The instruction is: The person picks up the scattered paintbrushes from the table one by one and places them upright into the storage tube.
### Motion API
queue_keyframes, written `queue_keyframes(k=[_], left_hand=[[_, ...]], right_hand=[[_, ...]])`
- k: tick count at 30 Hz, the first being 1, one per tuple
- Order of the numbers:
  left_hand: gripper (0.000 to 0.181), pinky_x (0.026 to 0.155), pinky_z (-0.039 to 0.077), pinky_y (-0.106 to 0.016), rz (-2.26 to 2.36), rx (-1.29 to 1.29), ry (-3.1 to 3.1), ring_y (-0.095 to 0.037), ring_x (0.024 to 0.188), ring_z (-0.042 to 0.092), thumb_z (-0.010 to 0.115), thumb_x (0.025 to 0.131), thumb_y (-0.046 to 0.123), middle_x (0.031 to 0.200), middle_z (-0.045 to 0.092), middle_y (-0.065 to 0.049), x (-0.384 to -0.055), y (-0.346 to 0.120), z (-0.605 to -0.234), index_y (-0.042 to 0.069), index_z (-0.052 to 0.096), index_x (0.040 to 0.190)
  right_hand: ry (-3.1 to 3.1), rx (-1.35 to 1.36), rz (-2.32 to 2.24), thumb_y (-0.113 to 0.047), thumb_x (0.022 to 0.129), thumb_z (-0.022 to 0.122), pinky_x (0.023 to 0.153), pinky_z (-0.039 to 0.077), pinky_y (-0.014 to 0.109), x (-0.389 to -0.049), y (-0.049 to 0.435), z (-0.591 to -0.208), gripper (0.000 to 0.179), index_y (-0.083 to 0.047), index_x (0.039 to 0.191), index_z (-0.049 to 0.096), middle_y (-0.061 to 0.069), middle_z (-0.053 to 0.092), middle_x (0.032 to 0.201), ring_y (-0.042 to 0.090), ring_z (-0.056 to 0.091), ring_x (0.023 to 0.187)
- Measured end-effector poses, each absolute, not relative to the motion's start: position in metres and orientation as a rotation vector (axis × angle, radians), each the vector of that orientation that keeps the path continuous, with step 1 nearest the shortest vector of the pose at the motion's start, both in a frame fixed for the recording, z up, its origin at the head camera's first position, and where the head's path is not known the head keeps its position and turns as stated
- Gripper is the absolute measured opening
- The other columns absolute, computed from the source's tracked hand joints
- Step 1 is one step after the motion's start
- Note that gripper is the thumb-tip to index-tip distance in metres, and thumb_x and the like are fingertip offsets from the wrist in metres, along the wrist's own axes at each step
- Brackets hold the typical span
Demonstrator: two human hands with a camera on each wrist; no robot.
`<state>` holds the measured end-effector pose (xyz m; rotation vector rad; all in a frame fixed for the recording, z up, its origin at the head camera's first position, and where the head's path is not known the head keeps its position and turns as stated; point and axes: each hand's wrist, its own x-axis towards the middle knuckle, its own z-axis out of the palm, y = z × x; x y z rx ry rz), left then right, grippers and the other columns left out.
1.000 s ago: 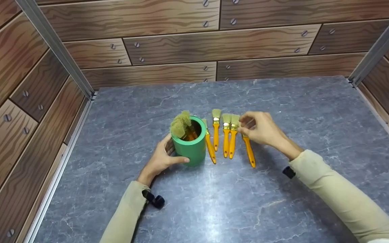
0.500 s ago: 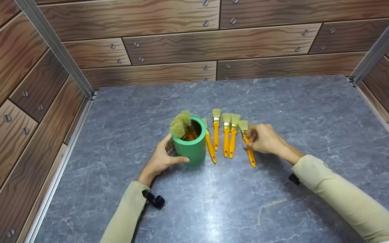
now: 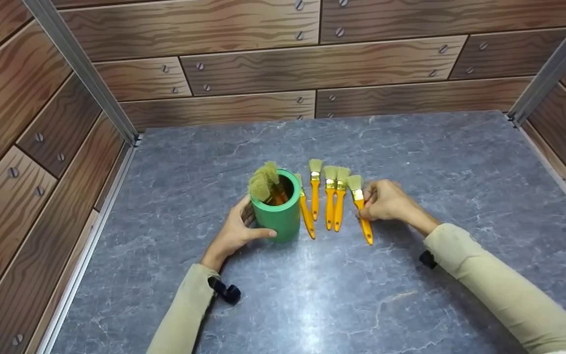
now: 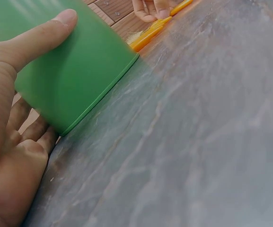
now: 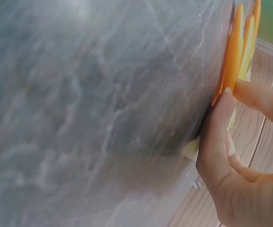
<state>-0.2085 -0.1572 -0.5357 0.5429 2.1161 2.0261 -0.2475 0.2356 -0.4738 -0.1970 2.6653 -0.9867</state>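
Across a grey bench (image 3: 302,305), with room before the left hand (image 3: 236,228) and right hand (image 3: 385,202), side edges (image 3: 97,246) well apart from both: gripping a green canister (image 3: 285,223) of bristle-up brushes (image 3: 262,187) in the left, pinching an orange-handled brush (image 3: 358,194) in the right, now by the handle, a second ago near the bristles. Between them, four more brushes (image 3: 315,194); beyond, a plank-patterned wall (image 3: 263,69).

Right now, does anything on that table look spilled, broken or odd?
Nothing looks spilled or broken. The green container stands upright, though the brushes inside bunch toward its left, which looks lopsided. The rightmost brush outside slants a bit; that's minor.
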Motion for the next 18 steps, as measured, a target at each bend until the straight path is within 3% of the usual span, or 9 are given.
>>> queue_keyframes(k=[18], left_hand=[[0.105, 0.130, 0.036, -0.042, 2.024, 0.535, 2.111, -0.021, 0.153, 0.046, 0.098, 0.078, 0.014, 0.162, 0.052, 0.000, -0.2087, -0.1569, -0.5368, 0.026, 0.040, 0.165]], right_hand=[[2.567, -0.134, -1.055, -0.017, 0.083, 0.091, 0.059, 0.056, 0.023, -0.2484, 0.2419, -0.4695, 0.037, -0.002, 0.102, 0.063, 0.001, 0.073, 0.078, 0.011, 0.064, 0.064]])
